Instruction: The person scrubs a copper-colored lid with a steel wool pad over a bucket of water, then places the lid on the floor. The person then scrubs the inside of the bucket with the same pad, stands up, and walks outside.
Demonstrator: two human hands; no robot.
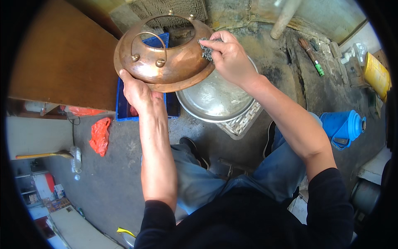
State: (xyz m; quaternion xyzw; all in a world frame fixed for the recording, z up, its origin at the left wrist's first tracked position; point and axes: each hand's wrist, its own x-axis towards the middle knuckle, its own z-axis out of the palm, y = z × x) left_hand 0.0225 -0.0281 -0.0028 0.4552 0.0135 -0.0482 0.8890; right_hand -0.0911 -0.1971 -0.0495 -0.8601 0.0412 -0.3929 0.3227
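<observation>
A copper ring-shaped lid [184, 68] with a wide round opening and a looped handle is held up in front of me, tilted. My left hand [140, 92] is closed on its near left rim, thumb on top and the other fingers mostly hidden beneath. A grey wad of steel wool [207, 51] is pinched in my right hand [230, 58] and pressed against the lid's right side. Below the lid sits a wide silver metal basin [219, 99], partly covered by the lid and my right hand.
The basin rests on a pale slatted crate [244, 122]. A blue crate [121, 108] stands behind my left hand. A red plastic bag [99, 137] lies on the floor at left. At right are a blue thermos flask [343, 125] and a brush [307, 50].
</observation>
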